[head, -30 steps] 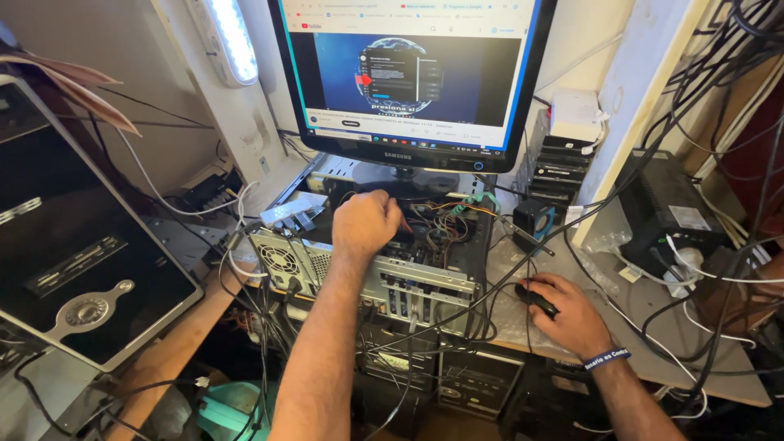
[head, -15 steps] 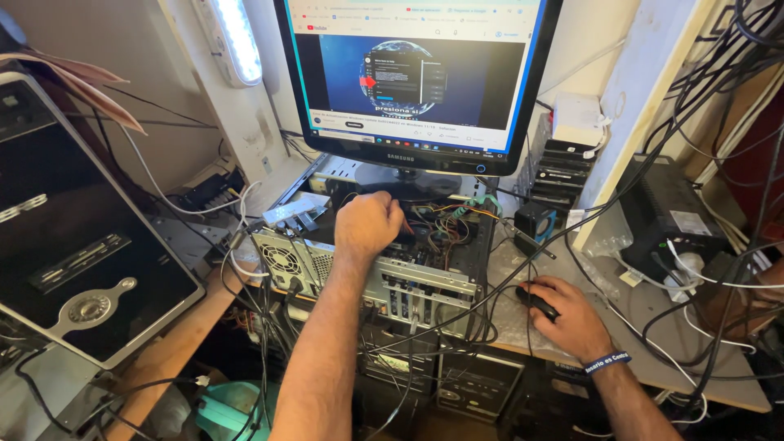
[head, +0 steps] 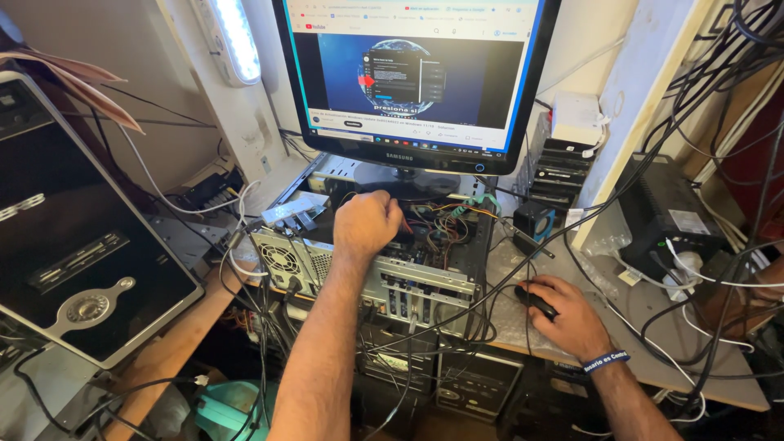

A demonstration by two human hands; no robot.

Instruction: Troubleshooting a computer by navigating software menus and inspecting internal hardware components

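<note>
- Desk point(head: 653, 314): pale top, crowded, cables strewn across it.
- Open PC case point(head: 384, 273) lies on its side on the desk, rear panel toward the camera.
- Bubble wrap point(head: 514, 302) just right of the case; black mouse point(head: 536, 300) on it.
- Small speaker point(head: 535, 220) and black box point(head: 665, 208) farther back.
</note>
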